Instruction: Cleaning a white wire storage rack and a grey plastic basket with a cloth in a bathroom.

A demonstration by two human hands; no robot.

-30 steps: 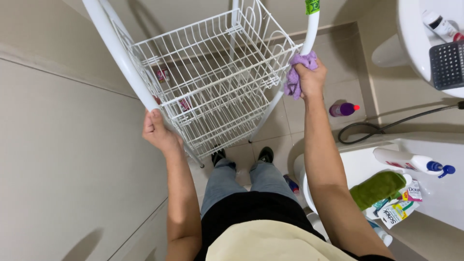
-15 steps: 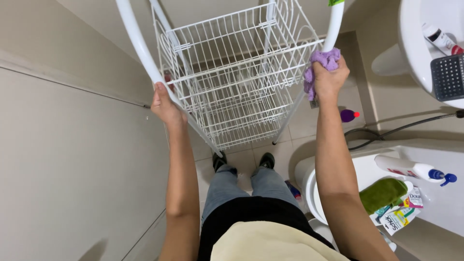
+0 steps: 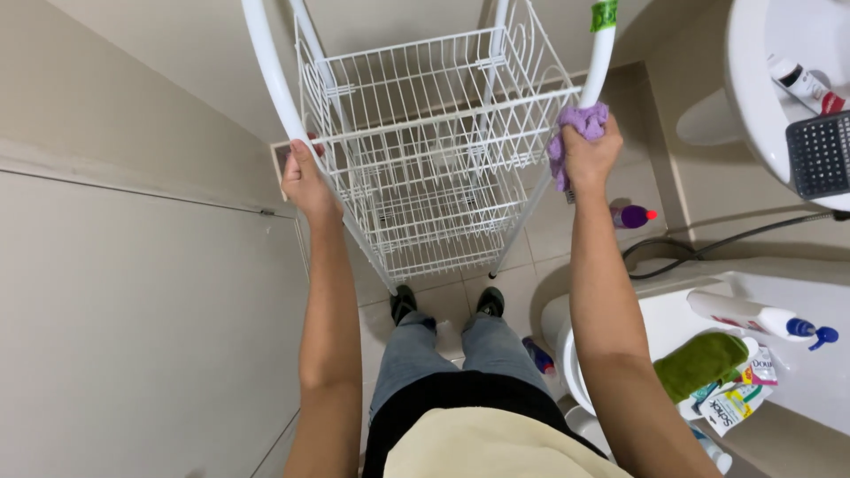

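Note:
A white wire basket rack (image 3: 425, 168) with several tiers stands on the tiled floor in front of my legs. My left hand (image 3: 305, 181) grips its left white upright tube. My right hand (image 3: 589, 155) presses a purple cloth (image 3: 575, 128) against the right upright tube, just below a green label on it. Both arms are stretched out ahead of me.
A beige wall and door panel (image 3: 133, 310) lie to the left. On the right are a white sink (image 3: 770, 80) with a tube and a black brush, a toilet (image 3: 584, 354), a green cloth (image 3: 704, 363), a spray bottle (image 3: 753, 314) and a purple bottle (image 3: 633, 215) on the floor.
Both hands have slid up the rack's uprights, the right one with the purple cloth moving along the tube. The view has tilted so the rack looks closer and more upright.

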